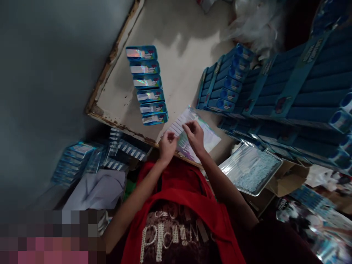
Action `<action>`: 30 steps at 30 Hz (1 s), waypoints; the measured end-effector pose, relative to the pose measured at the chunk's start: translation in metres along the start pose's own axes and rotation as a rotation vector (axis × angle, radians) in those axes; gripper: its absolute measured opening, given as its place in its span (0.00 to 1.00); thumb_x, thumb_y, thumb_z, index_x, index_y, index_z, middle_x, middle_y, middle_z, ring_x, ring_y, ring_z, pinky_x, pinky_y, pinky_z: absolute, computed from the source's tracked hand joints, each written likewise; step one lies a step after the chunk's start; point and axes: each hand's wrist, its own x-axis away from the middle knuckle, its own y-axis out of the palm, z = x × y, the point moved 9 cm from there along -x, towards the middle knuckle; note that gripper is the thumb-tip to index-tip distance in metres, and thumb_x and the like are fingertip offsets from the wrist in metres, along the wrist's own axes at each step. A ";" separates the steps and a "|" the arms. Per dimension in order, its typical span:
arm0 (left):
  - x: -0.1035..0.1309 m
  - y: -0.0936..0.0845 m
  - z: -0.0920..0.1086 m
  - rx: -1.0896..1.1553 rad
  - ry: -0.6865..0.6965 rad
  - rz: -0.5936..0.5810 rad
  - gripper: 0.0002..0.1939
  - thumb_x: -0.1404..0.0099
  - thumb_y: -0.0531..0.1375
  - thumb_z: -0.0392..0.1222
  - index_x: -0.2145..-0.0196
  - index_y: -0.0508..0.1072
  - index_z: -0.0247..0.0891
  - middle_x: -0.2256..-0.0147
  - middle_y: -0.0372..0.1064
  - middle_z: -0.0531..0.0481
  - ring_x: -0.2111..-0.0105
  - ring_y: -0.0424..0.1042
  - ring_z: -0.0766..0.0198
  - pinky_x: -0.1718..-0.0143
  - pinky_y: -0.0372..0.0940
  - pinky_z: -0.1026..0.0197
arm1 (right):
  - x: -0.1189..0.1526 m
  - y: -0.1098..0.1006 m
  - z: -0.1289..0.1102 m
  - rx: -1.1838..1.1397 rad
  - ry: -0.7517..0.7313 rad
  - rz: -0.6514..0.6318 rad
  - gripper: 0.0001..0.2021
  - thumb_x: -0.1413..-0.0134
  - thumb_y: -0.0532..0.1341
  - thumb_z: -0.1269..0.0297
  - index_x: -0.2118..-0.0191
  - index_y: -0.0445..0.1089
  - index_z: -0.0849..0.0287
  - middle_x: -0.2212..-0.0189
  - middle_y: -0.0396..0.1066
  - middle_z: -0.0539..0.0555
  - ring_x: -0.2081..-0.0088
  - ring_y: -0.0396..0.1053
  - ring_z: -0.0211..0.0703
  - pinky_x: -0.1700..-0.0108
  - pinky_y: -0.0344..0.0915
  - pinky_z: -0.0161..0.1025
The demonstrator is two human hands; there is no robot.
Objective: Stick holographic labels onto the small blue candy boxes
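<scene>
A shiny sheet printed with rows of strips, like a sticker sheet (210, 137), lies at the near edge of the table. My left hand (168, 146) is closed in a pinch over the sheet's left corner. Over its upper middle, my right hand (195, 137) has thumb and forefinger pinched together. Whatever either hand holds is too small to make out. Beyond them stands a column of several small blue boxes (150, 96), each with a shiny strip on its face.
Stacks of long blue cartons (291, 84) rise along the right side. A metal tray (253, 172) of small pale blue pieces sits at the lower right. Below the table's worn wooden edge (121, 129), more blue boxes (75, 157) are piled at left. Clear plastic (255, 25) lies at the back.
</scene>
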 end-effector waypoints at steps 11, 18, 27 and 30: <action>-0.110 0.114 0.007 -0.957 0.176 -0.022 0.04 0.26 0.65 0.38 0.61 0.80 0.41 0.51 0.82 0.40 0.45 0.76 0.48 0.40 0.65 0.51 | -0.039 -0.038 0.098 1.053 -0.137 -0.242 0.22 0.26 0.57 0.67 0.32 0.71 0.59 0.33 0.72 0.67 0.38 0.69 0.61 0.43 0.67 0.51; -0.119 0.107 0.002 -0.882 0.128 -0.086 0.05 0.30 0.65 0.35 0.66 0.78 0.40 0.57 0.82 0.45 0.54 0.78 0.55 0.49 0.68 0.56 | -0.076 -0.013 0.046 1.062 -0.432 -0.265 0.28 0.24 0.47 0.74 0.25 0.64 0.56 0.35 0.74 0.65 0.45 0.73 0.55 0.45 0.63 0.49; -0.097 0.105 0.028 -0.898 0.304 -0.057 0.10 0.30 0.61 0.30 0.68 0.73 0.42 0.56 0.80 0.42 0.51 0.76 0.52 0.46 0.65 0.54 | -0.087 0.001 0.030 1.048 -0.528 -0.351 0.23 0.22 0.48 0.70 0.36 0.75 0.57 0.42 0.77 0.63 0.49 0.72 0.52 0.51 0.61 0.44; -0.091 0.101 0.028 -0.857 0.250 -0.045 0.10 0.30 0.63 0.31 0.68 0.72 0.43 0.57 0.80 0.44 0.53 0.76 0.53 0.50 0.66 0.55 | -0.083 -0.002 0.027 1.036 -0.538 -0.372 0.23 0.22 0.49 0.71 0.33 0.73 0.58 0.41 0.78 0.64 0.49 0.72 0.52 0.50 0.61 0.44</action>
